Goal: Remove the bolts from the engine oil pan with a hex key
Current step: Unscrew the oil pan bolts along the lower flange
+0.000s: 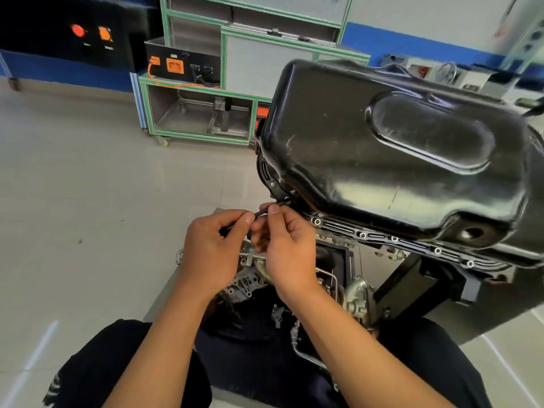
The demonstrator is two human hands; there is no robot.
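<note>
Both pinch hex key point(260, 213): left hand point(216, 245) on long arm, right hand point(287, 248) near bend. Tip sits at corner flange of oil pan point(397, 148). Risk: shallow or tilted seating, so key slips and rounds socket. Freed bolt could drop into engine parts point(250, 281) below. More bolts point(362, 235) seated along flange.

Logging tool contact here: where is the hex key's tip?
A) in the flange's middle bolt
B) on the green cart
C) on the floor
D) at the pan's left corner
D: the left hand and right hand hold the hex key, tip at the left corner of the pan.
</note>
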